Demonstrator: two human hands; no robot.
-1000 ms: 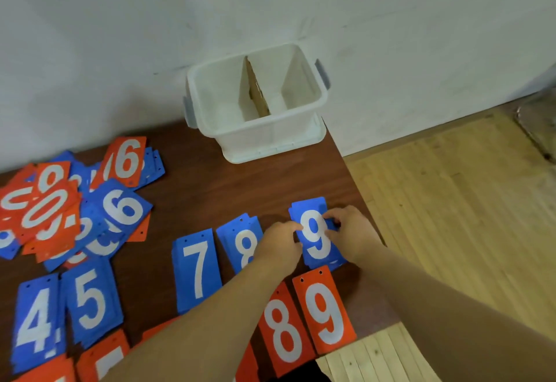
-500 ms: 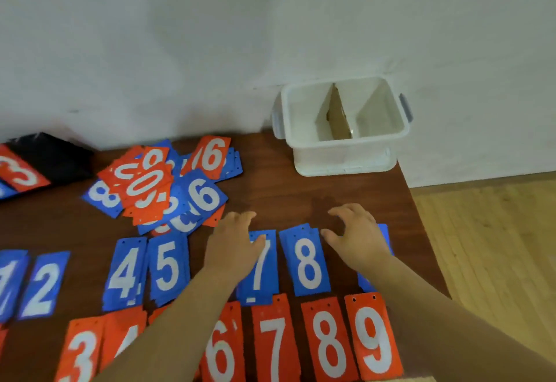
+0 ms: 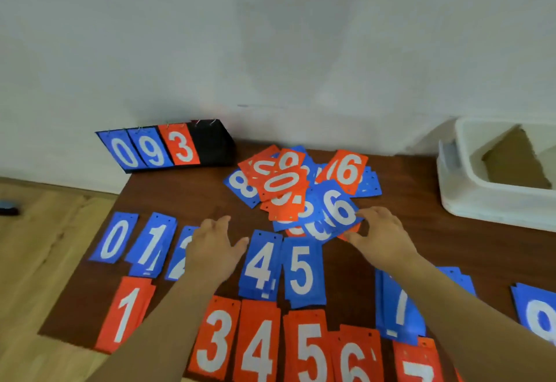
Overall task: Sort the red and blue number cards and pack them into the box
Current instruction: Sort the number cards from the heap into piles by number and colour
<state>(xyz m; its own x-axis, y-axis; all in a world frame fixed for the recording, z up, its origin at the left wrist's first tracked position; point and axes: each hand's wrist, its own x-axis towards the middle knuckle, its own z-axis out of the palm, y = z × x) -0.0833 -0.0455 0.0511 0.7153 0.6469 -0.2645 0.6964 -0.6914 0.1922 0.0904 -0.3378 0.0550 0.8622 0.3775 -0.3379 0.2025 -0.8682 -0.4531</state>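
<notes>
Head view: both hands low over the worktop, on the near side of the mixed card pile.
Left hand: grip slack, fingers spread, holding nothing, near-left of the pile, covering most of the blue 2. Right hand: grip not closed, fingers straight, tips at the near-right edge of the pile by the blue 6; can't tell if they touch it. Sorted blue row nearer than the pile: blue 0, blue 1, blue 4, blue 5, blue 7. Red row nearer again: red 1, red 3, red 4, red 5, red 6. White box is well right of the pile, with a cardboard divider inside and no cards visible in it. Black scoreboard stand is far-left of the pile, showing 0, 9, 3.
</notes>
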